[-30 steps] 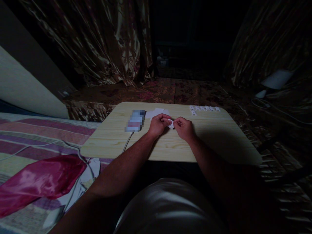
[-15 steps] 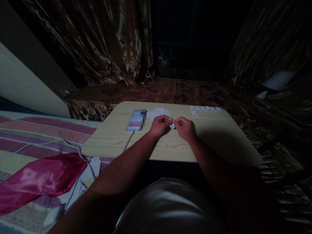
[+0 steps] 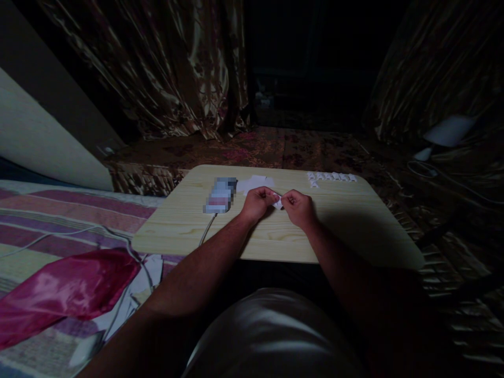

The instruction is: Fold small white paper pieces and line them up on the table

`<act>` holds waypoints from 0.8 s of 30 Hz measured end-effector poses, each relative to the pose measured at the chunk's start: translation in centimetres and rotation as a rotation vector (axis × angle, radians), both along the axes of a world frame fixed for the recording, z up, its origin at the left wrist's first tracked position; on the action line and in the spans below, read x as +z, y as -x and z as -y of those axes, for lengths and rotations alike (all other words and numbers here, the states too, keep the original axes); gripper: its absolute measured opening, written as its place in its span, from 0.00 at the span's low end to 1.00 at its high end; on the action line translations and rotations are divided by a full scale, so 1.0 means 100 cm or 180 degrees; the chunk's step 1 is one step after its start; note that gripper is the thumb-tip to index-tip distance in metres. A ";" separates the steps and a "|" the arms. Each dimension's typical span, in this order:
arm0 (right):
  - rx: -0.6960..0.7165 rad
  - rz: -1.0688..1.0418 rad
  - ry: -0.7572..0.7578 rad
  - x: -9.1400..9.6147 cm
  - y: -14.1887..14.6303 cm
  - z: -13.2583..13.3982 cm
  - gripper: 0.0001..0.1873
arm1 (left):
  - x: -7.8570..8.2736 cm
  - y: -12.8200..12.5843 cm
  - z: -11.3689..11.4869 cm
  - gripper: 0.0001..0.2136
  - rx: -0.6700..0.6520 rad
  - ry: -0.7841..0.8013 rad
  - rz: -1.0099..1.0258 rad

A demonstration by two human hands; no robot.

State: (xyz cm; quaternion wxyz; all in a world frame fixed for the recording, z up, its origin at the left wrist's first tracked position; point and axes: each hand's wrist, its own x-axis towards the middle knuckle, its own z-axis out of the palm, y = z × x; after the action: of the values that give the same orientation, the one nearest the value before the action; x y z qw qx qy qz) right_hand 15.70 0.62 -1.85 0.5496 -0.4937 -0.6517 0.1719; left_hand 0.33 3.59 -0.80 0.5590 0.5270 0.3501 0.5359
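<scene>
Pale wood-grain table with rounded corners (image 3: 177,226): in the head view, the landmark, its top spread before the seated person.
Small white folded paper piece (image 3: 277,203): held between both hands, above the middle of the table; its exact folds are too small to tell.
Left bare hand (image 3: 256,203): fingers and thumb pinch the piece's left side.
Right bare hand (image 3: 298,206): fingertips bunch at the piece's right edge, apparently gripping it.
Change: very little over the last second; both hands stay at the table's middle, the piece only slightly shifted between them, so the fine finger work seems unfinished.
White flat paper sheets (image 3: 258,181): overlapping toward the table's far edge, unmoved.
Row of small white folded pieces (image 3: 334,176): along the table's far right edge, likewise unchanged, with one single white piece (image 3: 314,184) just nearer.
</scene>
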 end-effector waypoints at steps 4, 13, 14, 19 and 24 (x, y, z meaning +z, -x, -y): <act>0.0053 -0.0024 0.0040 0.002 0.000 0.002 0.09 | -0.001 0.000 -0.001 0.14 0.0014 -0.0001 0.0039; 0.0115 -0.0079 0.0093 0.004 0.002 0.003 0.08 | 0.002 0.001 0.001 0.10 0.0003 0.0080 0.0179; 0.0116 -0.0082 0.0082 0.003 0.002 0.003 0.08 | 0.002 0.001 0.001 0.10 0.0000 0.0085 0.0203; 0.0167 -0.0120 0.0064 0.003 0.003 0.002 0.08 | 0.003 0.002 0.001 0.07 0.0021 0.0105 0.0206; 0.0142 -0.0095 0.0123 0.004 0.003 0.003 0.08 | 0.002 0.002 0.000 0.07 0.0036 0.0079 0.0193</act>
State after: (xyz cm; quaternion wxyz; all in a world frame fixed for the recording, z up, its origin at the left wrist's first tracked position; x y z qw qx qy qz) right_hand 15.36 0.29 -1.44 0.5456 -0.4869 -0.6508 0.2040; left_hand 0.16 3.63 -0.59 0.5728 0.5016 0.3425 0.5504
